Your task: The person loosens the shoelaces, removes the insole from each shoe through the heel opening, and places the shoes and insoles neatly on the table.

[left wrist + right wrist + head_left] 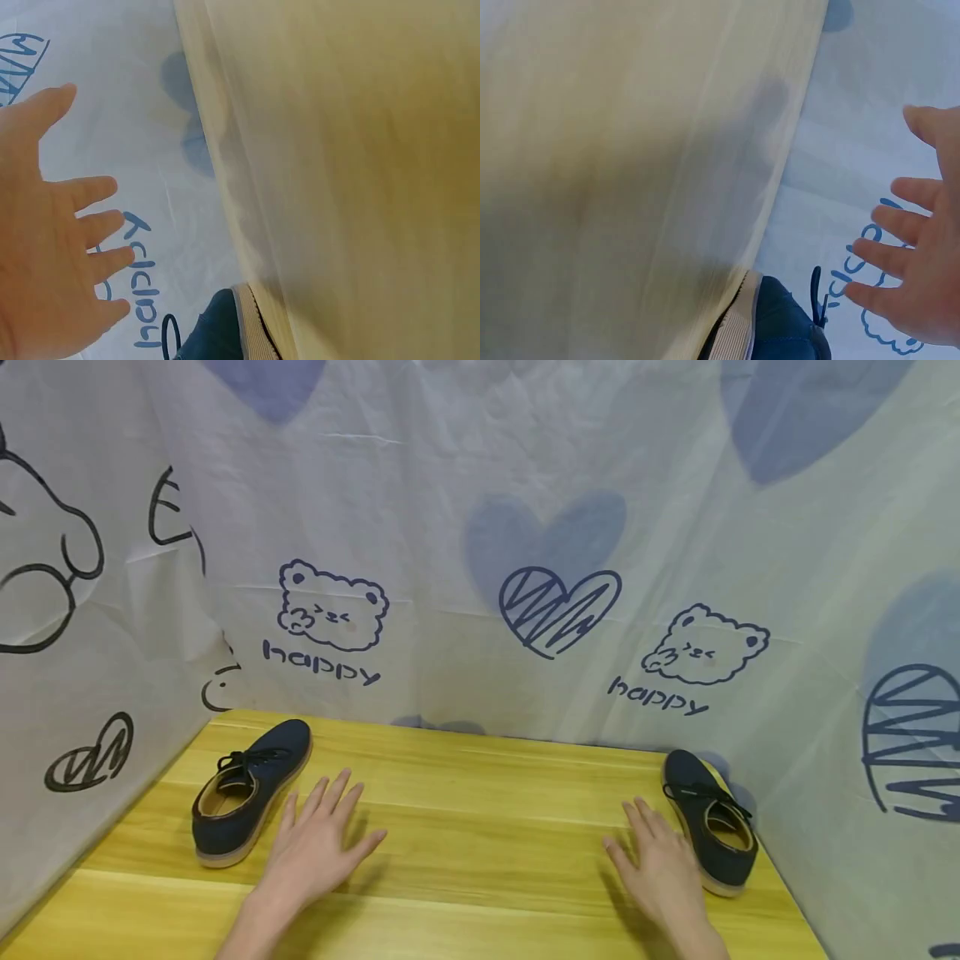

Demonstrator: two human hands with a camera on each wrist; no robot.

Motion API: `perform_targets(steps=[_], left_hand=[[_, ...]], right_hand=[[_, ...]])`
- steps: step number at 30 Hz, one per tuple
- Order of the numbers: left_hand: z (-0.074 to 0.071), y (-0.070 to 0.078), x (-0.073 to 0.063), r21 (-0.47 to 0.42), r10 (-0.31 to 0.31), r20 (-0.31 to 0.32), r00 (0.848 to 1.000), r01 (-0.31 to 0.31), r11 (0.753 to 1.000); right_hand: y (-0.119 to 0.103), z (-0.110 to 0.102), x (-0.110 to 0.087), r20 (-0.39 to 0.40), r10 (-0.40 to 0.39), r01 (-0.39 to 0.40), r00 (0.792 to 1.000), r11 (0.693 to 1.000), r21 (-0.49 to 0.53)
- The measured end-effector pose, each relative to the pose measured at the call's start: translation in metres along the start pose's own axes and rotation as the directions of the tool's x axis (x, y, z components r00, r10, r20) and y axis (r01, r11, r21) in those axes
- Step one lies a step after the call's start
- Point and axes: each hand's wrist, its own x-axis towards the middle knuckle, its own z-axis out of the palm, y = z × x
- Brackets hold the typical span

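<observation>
A dark navy lace-up shoe (251,789) with a tan sole stands at the left of the wooden table, toe toward the back. Its look-alike, a second navy shoe (711,822), stands at the right side, heel toward the front. My left hand (311,847) hovers beside the left shoe with fingers spread and holds nothing. Just left of the right shoe is my right hand (663,868), its fingers straight and apart, overlapping the shoe's edge in the head view. Each wrist view shows an empty palm, with a shoe toe (217,326) low in the left one and another shoe toe (784,322) in the right.
The yellow wood-grain table (480,827) stretches between the shoes. A white curtain (442,527) printed with hearts, bears and the word "happy" hangs along its back edge. More printed cloth (67,693) closes off the left side, and similar cloth borders the right.
</observation>
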Motion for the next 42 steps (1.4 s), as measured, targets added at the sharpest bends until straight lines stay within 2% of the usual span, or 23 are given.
perform_targets(steps=[5,11,14,22,26,31,38,42], left_hand=[[0.000,0.009,0.007,-0.037,0.028,-0.042,0.999,-0.030,0.999],[0.002,0.024,0.015,-0.111,0.085,-0.130,0.988,-0.100,0.989],[0.003,0.032,0.018,-0.139,0.108,-0.162,0.981,-0.131,0.982],[0.013,0.054,0.028,-0.174,0.175,-0.209,0.962,-0.213,0.961],[0.019,0.065,0.033,-0.181,0.204,-0.206,0.957,-0.242,0.953],[0.027,0.078,0.038,-0.174,0.253,-0.149,0.956,-0.277,0.945],[0.037,0.096,0.041,-0.189,0.327,-0.111,0.938,-0.343,0.920],[0.044,0.105,0.043,-0.191,0.358,-0.083,0.930,-0.368,0.910]], right_hand=[[0.003,-0.003,0.002,-0.131,-0.001,0.007,0.991,0.999,0.039],[0.006,-0.007,0.006,-0.324,-0.013,0.040,0.946,0.996,0.077],[0.011,-0.008,0.008,-0.366,-0.002,0.036,0.930,0.996,0.085],[0.031,-0.016,0.016,-0.415,0.038,-0.006,0.909,0.997,0.078],[0.046,-0.016,0.020,-0.412,0.050,-0.028,0.910,0.998,0.060],[0.068,-0.015,0.024,-0.382,0.080,-0.074,0.921,0.997,0.029],[0.092,-0.018,0.026,-0.235,0.146,-0.156,0.961,0.987,-0.026],[0.101,-0.017,0.027,-0.179,0.166,-0.177,0.970,0.983,-0.046]])
